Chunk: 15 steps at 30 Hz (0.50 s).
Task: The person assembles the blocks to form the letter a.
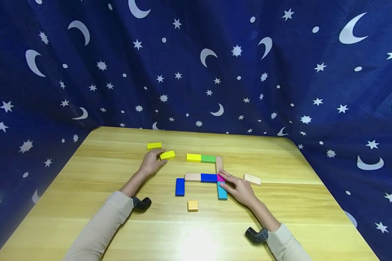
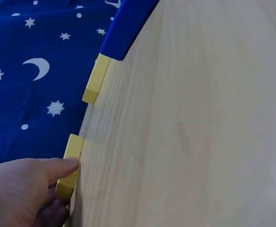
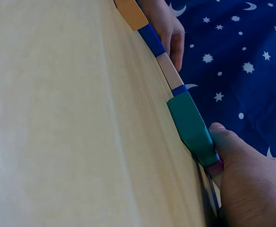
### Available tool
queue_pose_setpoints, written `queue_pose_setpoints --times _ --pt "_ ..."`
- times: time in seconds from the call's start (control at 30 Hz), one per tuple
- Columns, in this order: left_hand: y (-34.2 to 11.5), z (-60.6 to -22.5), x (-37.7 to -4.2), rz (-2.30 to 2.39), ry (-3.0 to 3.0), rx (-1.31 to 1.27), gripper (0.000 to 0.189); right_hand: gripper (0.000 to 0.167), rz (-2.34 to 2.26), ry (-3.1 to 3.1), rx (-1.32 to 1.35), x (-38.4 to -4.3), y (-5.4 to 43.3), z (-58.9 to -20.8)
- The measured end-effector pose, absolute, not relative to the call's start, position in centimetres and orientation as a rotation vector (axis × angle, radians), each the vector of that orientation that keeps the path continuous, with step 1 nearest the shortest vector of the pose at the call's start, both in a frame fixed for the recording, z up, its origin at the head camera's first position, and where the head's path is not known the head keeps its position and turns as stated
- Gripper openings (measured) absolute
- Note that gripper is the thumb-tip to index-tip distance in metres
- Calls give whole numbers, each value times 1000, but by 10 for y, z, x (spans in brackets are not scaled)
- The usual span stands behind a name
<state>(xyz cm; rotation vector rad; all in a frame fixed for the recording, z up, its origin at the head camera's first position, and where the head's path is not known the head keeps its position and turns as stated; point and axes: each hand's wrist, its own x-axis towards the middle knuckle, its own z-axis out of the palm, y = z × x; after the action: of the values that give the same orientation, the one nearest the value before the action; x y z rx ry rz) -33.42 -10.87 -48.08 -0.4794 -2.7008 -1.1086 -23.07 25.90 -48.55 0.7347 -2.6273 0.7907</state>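
In the head view my left hand (image 1: pixel 151 163) pinches a yellow block (image 1: pixel 167 155) between thumb and fingers; the left wrist view shows the thumb along this block's side. A second yellow block (image 1: pixel 154 146) lies just behind that hand. With fingers extended, my right hand (image 1: pixel 241 188) rests at a small magenta block (image 1: pixel 220 178) and the cyan block (image 1: pixel 222 191) in front of it. Its thumb touches the cyan block, which looks green in the right wrist view. Left of the magenta piece, a blue block (image 1: pixel 209 178) and a beige block (image 1: pixel 192 177) join in a row.
A yellow block (image 1: pixel 194 157) and a green block (image 1: pixel 208 158) meet an upright beige block (image 1: pixel 219 164) at the back. Another blue block (image 1: pixel 180 187) stands left, an orange square (image 1: pixel 192 206) in front, a pale wooden block (image 1: pixel 252 179) at right. A starry curtain (image 1: pixel 196 72) borders the table.
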Motion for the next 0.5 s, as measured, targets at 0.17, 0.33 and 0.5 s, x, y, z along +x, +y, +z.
queue_pose_setpoints --times 0.17,0.33,0.5 --pt "-105 -481 -332 -1112 -2678 -477 43 43 781 -2619 734 -231 259 -485" --pt "-106 -483 -327 -1167 -2653 -467 39 43 802 -2634 720 -231 258 -484" --pt "-107 -481 -318 -1197 -2638 -465 38 43 810 -2639 717 -230 258 -483"
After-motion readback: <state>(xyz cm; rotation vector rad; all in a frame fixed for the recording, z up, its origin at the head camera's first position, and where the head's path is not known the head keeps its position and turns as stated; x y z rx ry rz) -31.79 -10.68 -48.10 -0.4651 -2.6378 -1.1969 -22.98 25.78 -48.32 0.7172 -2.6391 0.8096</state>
